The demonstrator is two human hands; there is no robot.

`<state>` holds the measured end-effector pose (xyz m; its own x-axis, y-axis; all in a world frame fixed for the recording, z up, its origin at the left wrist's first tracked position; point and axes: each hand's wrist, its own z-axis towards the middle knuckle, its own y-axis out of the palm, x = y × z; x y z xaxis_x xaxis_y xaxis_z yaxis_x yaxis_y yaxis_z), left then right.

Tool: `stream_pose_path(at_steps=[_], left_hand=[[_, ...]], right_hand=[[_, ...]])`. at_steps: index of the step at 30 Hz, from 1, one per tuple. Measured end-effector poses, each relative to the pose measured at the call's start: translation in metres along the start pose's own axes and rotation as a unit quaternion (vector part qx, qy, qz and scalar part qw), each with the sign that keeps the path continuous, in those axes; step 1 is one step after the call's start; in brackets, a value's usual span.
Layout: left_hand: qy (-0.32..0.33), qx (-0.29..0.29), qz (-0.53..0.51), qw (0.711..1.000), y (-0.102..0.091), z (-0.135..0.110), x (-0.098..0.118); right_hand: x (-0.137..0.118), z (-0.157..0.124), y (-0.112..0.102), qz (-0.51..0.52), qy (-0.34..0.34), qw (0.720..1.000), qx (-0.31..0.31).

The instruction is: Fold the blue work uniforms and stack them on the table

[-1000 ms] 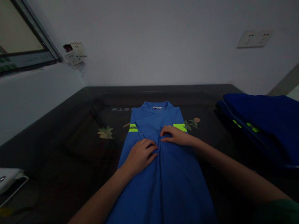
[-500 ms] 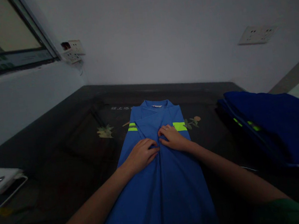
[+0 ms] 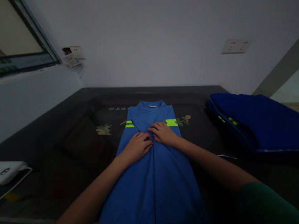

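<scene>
A blue work jacket (image 3: 169,167) with yellow-green bands lies lengthwise on a dark table, its collar towards the wall and its sides folded in. My left hand (image 3: 139,144) is closed on the cloth at the middle front edge, fingers bent and pinching. Just beside it, slightly farther up the jacket, my right hand (image 3: 164,133) has its fingers curled onto the same front seam. The fingertips of both hands nearly meet there, and the exact bit of cloth between them is partly hidden.
A stack of folded darker blue garments (image 3: 264,120) lies on the table (image 3: 70,149) at the right. A white device (image 3: 3,172) with a cable sits at the left edge. Wall sockets (image 3: 236,46) and a window (image 3: 2,31) are beyond.
The camera view has shifted, so the garment stack sits farther left in the picture. Both hands remain at the jacket's middle seam, with their fingers slightly repositioned and closer together.
</scene>
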<state>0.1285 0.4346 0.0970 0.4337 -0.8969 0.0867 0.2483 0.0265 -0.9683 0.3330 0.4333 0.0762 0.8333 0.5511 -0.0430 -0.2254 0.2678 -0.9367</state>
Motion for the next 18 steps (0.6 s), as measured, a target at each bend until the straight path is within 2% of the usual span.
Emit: stream_pose_path(at_steps=[3,5,8,10,12,14,16,17,18], left_hand=[[-0.038,-0.001,0.033,0.999,-0.020,-0.005,0.014],[-0.065,0.024,0.015,0.997,-0.038,-0.017,0.030],[-0.075,0.069,-0.121,0.987,-0.065,-0.059,0.065],[-0.086,0.066,-0.258,0.960,-0.073,-0.100,0.091],[-0.124,0.023,-0.389,0.912,-0.071,-0.147,0.113],[-0.191,-0.055,-0.496,0.846,-0.057,-0.193,0.126],[-0.281,-0.115,-0.537,0.787,-0.034,-0.230,0.130],[-0.330,-0.115,-0.526,0.775,-0.020,-0.245,0.129],[-0.378,-0.089,-0.502,0.773,-0.006,-0.256,0.128]], right_hand=[[-0.008,-0.005,-0.008,0.017,0.011,1.000,0.005],[-0.021,-0.016,-0.022,0.056,0.049,0.996,0.041],[-0.056,-0.056,-0.058,0.168,0.111,0.975,0.097],[-0.085,-0.097,-0.091,0.270,0.131,0.951,0.074],[-0.115,-0.149,-0.121,0.385,0.162,0.908,-0.009],[-0.141,-0.205,-0.137,0.494,0.215,0.830,-0.145],[-0.161,-0.257,-0.133,0.558,0.282,0.733,-0.268],[-0.168,-0.278,-0.122,0.558,0.309,0.710,-0.300],[-0.173,-0.296,-0.108,0.540,0.343,0.710,-0.295]])
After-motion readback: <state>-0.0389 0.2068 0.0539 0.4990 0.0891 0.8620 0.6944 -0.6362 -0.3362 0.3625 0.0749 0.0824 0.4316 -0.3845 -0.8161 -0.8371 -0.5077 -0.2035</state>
